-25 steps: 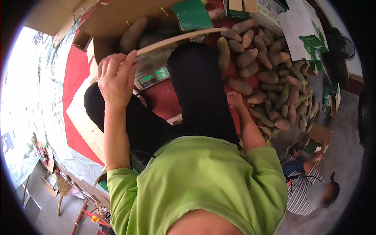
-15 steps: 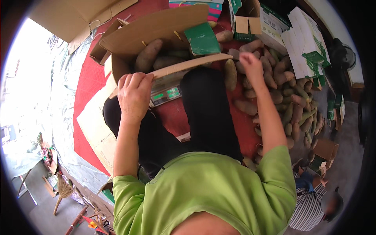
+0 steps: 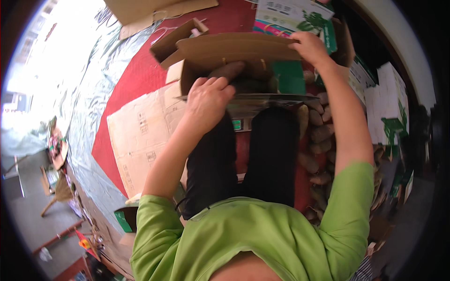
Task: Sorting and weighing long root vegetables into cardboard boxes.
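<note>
On the left, flattened cardboard (image 3: 140, 136) lies beside the open carton (image 3: 174, 72), which stands beyond the knees. The left hand (image 3: 208, 100) curls over the carton's near edge, toward its left end; whether it grips, I cannot tell. It would do well to steady that edge lightly, fingertips clear of the long brown tuber (image 3: 228, 70) inside. A lit display (image 3: 238, 124) sits on the near side; bearing down seems unwise. Farther right, past the green flap (image 3: 288, 77), the right hand (image 3: 309, 47), well apart from the left, pinches the far flap's (image 3: 234, 45) right end; an even, gentle pull should avoid creasing it. Loose tubers (image 3: 322, 134) lie at right.
</note>
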`<state>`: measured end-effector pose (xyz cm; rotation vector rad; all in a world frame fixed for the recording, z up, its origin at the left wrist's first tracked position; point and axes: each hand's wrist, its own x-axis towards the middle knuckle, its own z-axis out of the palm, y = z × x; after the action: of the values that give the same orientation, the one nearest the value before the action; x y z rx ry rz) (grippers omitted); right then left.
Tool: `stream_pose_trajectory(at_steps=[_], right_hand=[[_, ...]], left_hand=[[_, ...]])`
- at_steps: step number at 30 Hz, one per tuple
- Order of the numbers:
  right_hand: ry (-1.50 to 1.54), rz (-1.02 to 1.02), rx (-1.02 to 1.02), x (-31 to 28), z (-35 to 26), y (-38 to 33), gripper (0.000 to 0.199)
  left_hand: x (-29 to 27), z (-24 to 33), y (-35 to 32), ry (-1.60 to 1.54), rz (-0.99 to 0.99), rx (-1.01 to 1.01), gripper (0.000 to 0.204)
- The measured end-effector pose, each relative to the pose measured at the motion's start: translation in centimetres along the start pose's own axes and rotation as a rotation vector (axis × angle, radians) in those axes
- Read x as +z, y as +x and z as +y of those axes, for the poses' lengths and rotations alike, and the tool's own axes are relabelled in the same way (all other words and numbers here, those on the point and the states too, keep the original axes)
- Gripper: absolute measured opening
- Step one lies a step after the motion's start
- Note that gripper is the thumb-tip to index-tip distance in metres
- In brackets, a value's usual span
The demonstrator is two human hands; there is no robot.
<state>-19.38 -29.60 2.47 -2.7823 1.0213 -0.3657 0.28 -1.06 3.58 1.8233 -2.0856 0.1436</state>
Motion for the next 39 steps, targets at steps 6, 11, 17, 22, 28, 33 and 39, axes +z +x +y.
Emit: stream_pose_trajectory(at_steps=[6, 11, 17, 22, 28, 33, 39], right_hand=[[-0.059, -0.008, -0.086, -3.4, -4.3, 1.1, 0.02], [-0.154, -0.001, -0.219, -5.1, -11.5, 4.8, 0.019], [-0.137, 0.103, -0.397, -5.3, -23.0, 6.6, 0.017], [-0.116, 0.2, -0.605, -2.2, -30.2, 6.5, 0.011], [0.034, 0.086, -0.596, 4.6, -39.2, 4.2, 0.018], [0.223, -0.119, -0.622, 12.4, -47.5, -0.9, 0.021], [0.256, -0.388, -0.639, 17.8, -50.3, -8.0, 0.021]], left_hand=[[-1.1, -2.7, -1.4, -0.037, 0.056, -0.031, 0.005], [-3.9, -6.5, -5.9, -0.027, 0.159, -0.197, 0.007], [-7.0, -9.1, -12.9, -0.13, 0.281, -0.348, 0.009], [-11.5, -9.0, -19.5, 0.025, 0.278, -0.472, 0.006], [-15.8, -8.7, -28.5, 0.203, 0.14, -0.522, 0.005], [-17.3, -7.4, -38.7, 0.322, -0.031, -0.686, 0.005], [-15.6, -6.3, -46.8, 0.326, -0.312, -0.741, 0.014]])
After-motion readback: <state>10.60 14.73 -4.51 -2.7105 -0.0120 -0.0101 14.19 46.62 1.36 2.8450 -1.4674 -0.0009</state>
